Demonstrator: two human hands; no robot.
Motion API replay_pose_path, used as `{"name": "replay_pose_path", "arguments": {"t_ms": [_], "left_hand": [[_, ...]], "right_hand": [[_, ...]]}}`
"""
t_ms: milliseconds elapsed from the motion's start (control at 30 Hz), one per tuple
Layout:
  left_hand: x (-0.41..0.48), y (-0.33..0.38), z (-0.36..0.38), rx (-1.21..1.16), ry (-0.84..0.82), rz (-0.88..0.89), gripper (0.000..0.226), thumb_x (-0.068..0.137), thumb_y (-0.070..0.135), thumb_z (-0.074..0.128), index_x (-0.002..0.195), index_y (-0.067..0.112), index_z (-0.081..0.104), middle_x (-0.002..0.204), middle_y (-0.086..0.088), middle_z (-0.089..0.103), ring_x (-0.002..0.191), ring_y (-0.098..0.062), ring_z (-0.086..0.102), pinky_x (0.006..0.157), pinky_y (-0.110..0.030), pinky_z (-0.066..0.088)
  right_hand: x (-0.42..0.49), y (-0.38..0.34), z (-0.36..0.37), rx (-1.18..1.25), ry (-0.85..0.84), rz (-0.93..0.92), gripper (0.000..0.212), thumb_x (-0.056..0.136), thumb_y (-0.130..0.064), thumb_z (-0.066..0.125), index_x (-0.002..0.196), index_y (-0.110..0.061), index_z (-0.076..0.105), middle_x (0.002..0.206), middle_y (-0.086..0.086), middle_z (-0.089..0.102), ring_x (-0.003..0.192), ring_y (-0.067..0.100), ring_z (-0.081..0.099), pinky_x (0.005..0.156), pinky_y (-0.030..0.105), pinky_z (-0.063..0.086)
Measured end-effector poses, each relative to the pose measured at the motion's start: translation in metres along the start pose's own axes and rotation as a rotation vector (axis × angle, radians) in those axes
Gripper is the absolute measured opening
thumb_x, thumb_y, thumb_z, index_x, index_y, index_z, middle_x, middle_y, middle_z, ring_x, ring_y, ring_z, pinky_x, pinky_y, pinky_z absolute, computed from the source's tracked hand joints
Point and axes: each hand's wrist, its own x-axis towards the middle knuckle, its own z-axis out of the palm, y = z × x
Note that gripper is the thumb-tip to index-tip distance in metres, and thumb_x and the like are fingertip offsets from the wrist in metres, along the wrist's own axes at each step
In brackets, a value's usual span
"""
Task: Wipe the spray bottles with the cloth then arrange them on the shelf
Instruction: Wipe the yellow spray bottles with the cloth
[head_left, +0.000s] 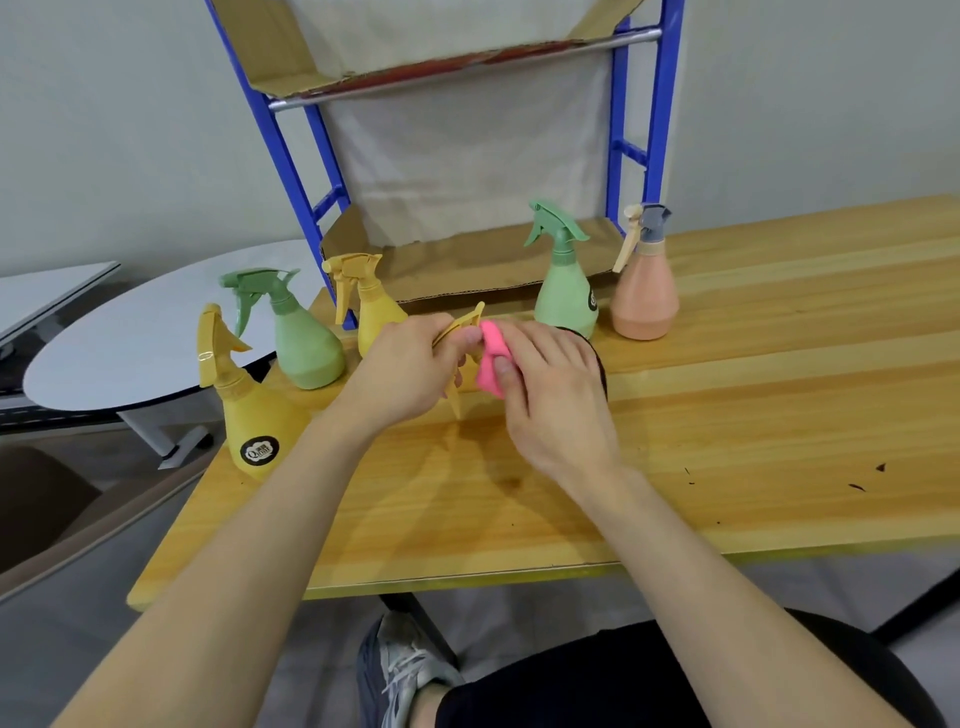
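The left hand (410, 364) is gripping the yellow sprayer head (460, 326) of a bottle, fingers curled round it, with the trigger poking out below the fist. The right hand (550, 384) is pinching a pink cloth (491, 364) against that sprayer head, thumb and fingers folded over it. The two hands are meeting above the middle of the wooden table (727, 415). The rest of the held bottle is hiding behind the right hand, where only a dark curved edge is showing, and I cannot tell what that is. Five more bottles are standing upright on the table around the hands. A labelled yellow bottle (254, 421) is sitting at eight o'clock near the table's corner. A left green bottle (304, 343) is standing at ten, and a plain yellow bottle (376, 317) at eleven, just behind the left hand. A right green bottle (566, 296) is standing at one, with a peach bottle (644, 296) just beside it at two. At twelve the blue shelf (291, 156) is rising from the back of the table, cardboard (467, 265) lining its lower level. A round white table (130, 338) is showing at nine, off the wooden table's edge. A grey shoe (400, 670) is showing at six, on the floor below.
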Motion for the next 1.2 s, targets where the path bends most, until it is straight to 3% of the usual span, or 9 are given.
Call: {"name": "replay_pose_path", "arguments": {"t_ms": [67,233,467,600,700,767,900,1067,1200], "left_hand": [[-0.002,-0.003,-0.002,-0.035,-0.029,-0.039,0.044,0.111,0.049,0.05,0.088,0.016,0.068,0.075,-0.001,0.077,0.062,-0.008,0.073,0.067,-0.025,0.054],[-0.009,-0.009,-0.001,-0.082,-0.008,-0.112,0.041,0.111,0.049,0.05,0.088,0.02,0.067,0.079,0.001,0.077,0.061,-0.009,0.075,0.061,-0.019,0.052],[-0.008,0.0,0.008,-0.097,0.014,-0.108,0.043,0.111,0.049,0.051,0.093,0.015,0.07,0.079,-0.002,0.076,0.055,-0.011,0.074,0.065,-0.029,0.059],[-0.011,0.0,0.007,-0.145,0.016,-0.163,0.043,0.111,0.046,0.053,0.087,0.014,0.069,0.077,-0.002,0.077,0.055,-0.007,0.074,0.052,-0.011,0.049],[-0.011,0.003,0.009,-0.133,0.049,-0.182,0.044,0.111,0.048,0.052,0.088,0.016,0.071,0.075,0.0,0.077,0.056,-0.009,0.074,0.054,-0.014,0.05],[-0.01,0.007,0.012,-0.104,0.079,-0.173,0.045,0.111,0.049,0.052,0.087,0.016,0.07,0.072,0.001,0.077,0.054,-0.01,0.073,0.057,-0.019,0.052],[-0.008,0.01,0.013,-0.079,0.091,-0.165,0.043,0.111,0.048,0.052,0.086,0.018,0.07,0.072,0.001,0.076,0.051,-0.01,0.072,0.055,-0.017,0.052],[-0.011,0.004,0.013,-0.108,0.087,-0.195,0.046,0.11,0.049,0.052,0.085,0.016,0.072,0.072,0.0,0.077,0.054,-0.009,0.074,0.061,-0.023,0.057],[-0.01,0.013,0.018,-0.135,0.166,-0.175,0.031,0.11,0.047,0.056,0.108,0.02,0.071,0.075,0.001,0.076,0.053,-0.007,0.072,0.054,-0.021,0.057]], "right_hand": [[-0.001,0.01,0.0,0.024,-0.05,0.056,0.041,0.115,-0.04,0.034,0.149,-0.031,0.056,0.142,-0.011,0.06,0.135,0.014,0.05,0.116,0.041,0.039],[0.006,0.036,-0.004,0.258,-0.061,0.619,0.039,0.115,-0.041,0.031,0.125,-0.026,0.066,0.11,0.003,0.071,0.107,0.03,0.065,0.083,0.04,0.048],[-0.004,0.005,-0.003,-0.049,-0.047,-0.013,0.039,0.114,-0.033,0.038,0.146,-0.028,0.059,0.144,-0.01,0.062,0.139,0.017,0.05,0.12,0.045,0.035],[0.0,0.021,-0.001,0.042,-0.048,0.24,0.035,0.114,-0.04,0.033,0.13,-0.03,0.063,0.127,-0.006,0.066,0.122,0.019,0.057,0.102,0.045,0.047],[0.008,0.033,-0.006,0.205,-0.046,0.545,0.036,0.114,-0.038,0.032,0.115,-0.023,0.064,0.107,0.002,0.069,0.104,0.029,0.064,0.08,0.04,0.045],[0.006,0.029,-0.01,0.122,-0.031,0.434,0.037,0.115,-0.035,0.03,0.122,-0.025,0.065,0.114,0.0,0.069,0.11,0.026,0.063,0.085,0.038,0.043],[-0.003,0.013,-0.002,-0.046,-0.08,-0.02,0.042,0.115,-0.035,0.033,0.149,-0.029,0.056,0.146,-0.01,0.06,0.141,0.016,0.049,0.122,0.045,0.033],[0.001,0.031,-0.001,0.105,-0.051,0.262,0.035,0.114,-0.042,0.033,0.129,-0.032,0.062,0.124,-0.009,0.065,0.117,0.017,0.057,0.096,0.042,0.048],[0.003,0.039,-0.007,0.167,-0.027,0.463,0.037,0.115,-0.039,0.032,0.124,-0.025,0.065,0.114,-0.001,0.068,0.108,0.026,0.063,0.079,0.036,0.04]]}}
